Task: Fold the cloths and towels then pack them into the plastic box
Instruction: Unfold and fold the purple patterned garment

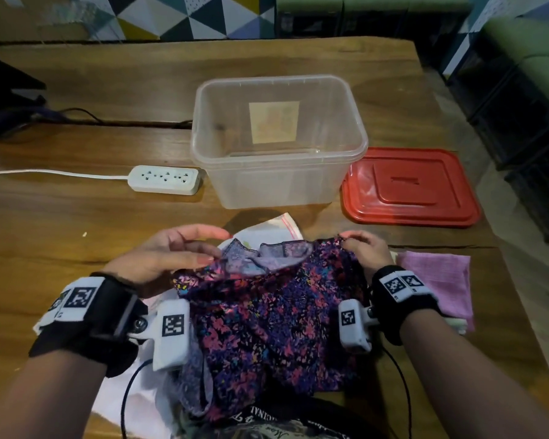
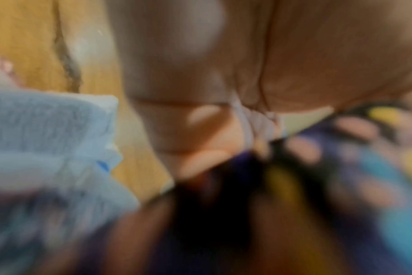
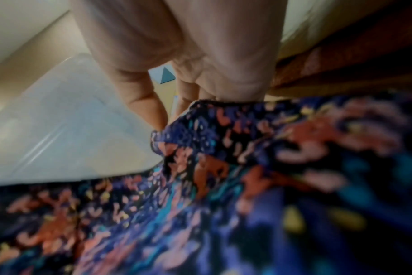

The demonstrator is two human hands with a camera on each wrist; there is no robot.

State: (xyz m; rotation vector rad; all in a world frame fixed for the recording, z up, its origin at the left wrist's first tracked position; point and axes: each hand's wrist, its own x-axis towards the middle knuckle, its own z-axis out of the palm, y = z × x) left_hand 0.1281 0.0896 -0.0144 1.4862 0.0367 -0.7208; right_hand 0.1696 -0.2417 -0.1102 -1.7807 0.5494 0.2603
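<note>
A dark floral cloth (image 1: 267,312) is stretched between my two hands above the near table edge and hangs toward my lap. My left hand (image 1: 218,246) pinches its upper left hem between thumb and fingers. My right hand (image 1: 346,238) pinches the upper right corner. The right wrist view shows my right hand (image 3: 174,111) pinching the floral cloth (image 3: 223,186). The left wrist view is blurred, with my left hand (image 2: 212,148) at the edge of the floral cloth (image 2: 318,186). The clear plastic box (image 1: 358,147) stands open beyond the cloth, with only a paper label in it.
The red lid (image 1: 409,188) lies right of the box. A folded pink cloth (image 1: 438,280) sits on a stack by my right wrist. A white cloth (image 1: 276,226) lies under the floral one. A white power strip (image 1: 165,179) and its cord lie left of the box.
</note>
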